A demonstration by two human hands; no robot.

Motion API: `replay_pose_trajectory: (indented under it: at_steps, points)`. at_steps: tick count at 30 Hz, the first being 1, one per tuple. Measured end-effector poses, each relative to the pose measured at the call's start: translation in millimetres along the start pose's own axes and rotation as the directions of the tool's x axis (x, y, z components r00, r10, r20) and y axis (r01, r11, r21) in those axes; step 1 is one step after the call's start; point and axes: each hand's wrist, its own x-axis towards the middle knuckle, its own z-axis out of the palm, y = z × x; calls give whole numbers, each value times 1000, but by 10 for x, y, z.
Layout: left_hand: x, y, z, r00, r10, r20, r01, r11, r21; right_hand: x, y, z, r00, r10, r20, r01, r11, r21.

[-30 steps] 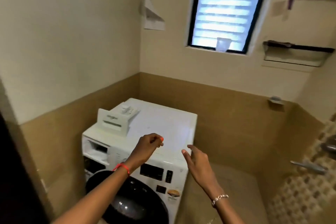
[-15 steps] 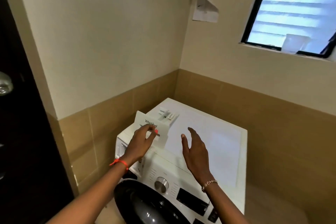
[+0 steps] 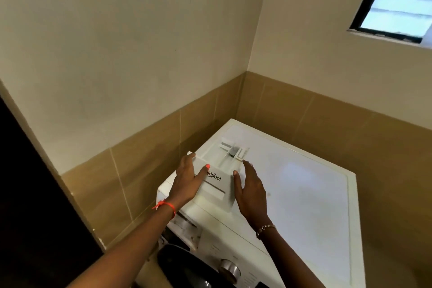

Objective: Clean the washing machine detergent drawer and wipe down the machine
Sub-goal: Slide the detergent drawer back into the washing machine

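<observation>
A white washing machine [image 3: 304, 194] stands in the corner of a tiled room. The removed white detergent drawer [image 3: 216, 188] lies on the machine's top at the front left, its branded front panel facing me. My left hand [image 3: 187, 182] holds the drawer's left end, fingers round the corner and thumb on the front panel. My right hand [image 3: 251, 190] rests against the drawer's right side with straight fingers. Below the drawer, the empty drawer slot [image 3: 187, 229] gapes in the machine's front.
The dark round machine door [image 3: 184, 266] and a metal dial [image 3: 230, 269] show at the bottom. Tan tiled walls close in behind and left of the machine. A dark room door [image 3: 28, 194] is at the left, and a window [image 3: 397, 0] sits high on the right.
I have stepped closer and turned left. My left hand has taken hold of the drawer's left end, and my right hand has come up against its right side.
</observation>
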Motion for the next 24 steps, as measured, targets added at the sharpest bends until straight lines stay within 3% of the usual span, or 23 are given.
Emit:
replay_pose_trajectory:
  at_steps: [4,7,10,15,24]
  points:
    - [145,-1,62,952,-306,7,302,936,-182,43,96,175,998,39,-48,-34,995,92]
    - [213,37,131,822,-531,208,570,751,-335,36,194,251,991,116,-71,-101,976,195]
    - [282,14,221,697,-602,390,717,594,-365,46,323,313,971,217,-97,-182,941,284]
    - [385,-12,319,639,-658,398,760,462,-457,45,585,429,966,241,-93,-215,950,226]
    - [428,68,283,676,-586,447,728,436,-529,36,751,689,962,270,31,-272,947,174]
